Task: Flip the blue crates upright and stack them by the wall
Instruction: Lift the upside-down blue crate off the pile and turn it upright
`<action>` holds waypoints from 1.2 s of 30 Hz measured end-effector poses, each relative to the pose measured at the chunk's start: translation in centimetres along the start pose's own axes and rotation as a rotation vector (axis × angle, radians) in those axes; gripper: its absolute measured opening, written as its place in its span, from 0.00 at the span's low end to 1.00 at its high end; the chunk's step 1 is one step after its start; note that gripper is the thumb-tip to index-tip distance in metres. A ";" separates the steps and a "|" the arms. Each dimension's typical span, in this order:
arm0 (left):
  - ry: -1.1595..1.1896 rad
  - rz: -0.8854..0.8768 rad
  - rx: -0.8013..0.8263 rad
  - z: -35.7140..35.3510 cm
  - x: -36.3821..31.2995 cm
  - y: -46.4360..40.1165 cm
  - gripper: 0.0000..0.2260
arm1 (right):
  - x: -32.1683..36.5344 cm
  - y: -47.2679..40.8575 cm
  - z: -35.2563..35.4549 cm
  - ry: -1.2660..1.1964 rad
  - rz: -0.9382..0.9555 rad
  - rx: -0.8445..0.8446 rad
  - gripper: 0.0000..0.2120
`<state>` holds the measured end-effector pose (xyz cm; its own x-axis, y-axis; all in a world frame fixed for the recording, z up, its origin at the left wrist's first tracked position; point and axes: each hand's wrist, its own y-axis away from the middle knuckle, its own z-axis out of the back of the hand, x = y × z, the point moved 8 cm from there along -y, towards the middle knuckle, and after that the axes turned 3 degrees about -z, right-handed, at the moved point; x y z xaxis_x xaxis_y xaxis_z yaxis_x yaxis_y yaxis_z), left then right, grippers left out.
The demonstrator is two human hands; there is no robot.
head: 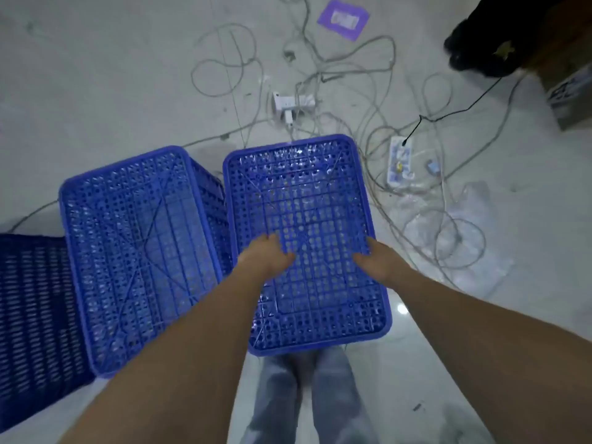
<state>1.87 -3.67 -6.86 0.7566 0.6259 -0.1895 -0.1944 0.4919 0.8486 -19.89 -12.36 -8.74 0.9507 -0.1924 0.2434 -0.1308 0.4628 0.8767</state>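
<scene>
The upturned blue crate [304, 219] sits base-up on the floor beside its twin [137, 238], left hand [267, 256] and right hand [373, 257] resting loosely on its base (no real grip yet), so take opposite rims before tipping, clear of the cables [368, 100].

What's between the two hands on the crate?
In the head view, only the crate's perforated bottom panel lies between left hand and right hand; nothing sits on it there.
</scene>
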 end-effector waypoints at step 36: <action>0.575 0.310 -0.218 -11.6 6.5 -11.4 0.36 | -6.8 -12.7 1.6 -0.517 -0.049 -0.344 0.09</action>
<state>1.78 1.77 -23.52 0.2061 0.9494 -0.2369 -0.5149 0.3111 0.7988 -25.12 -18.32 -20.90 0.6825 -0.5752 0.4509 0.0900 0.6784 0.7292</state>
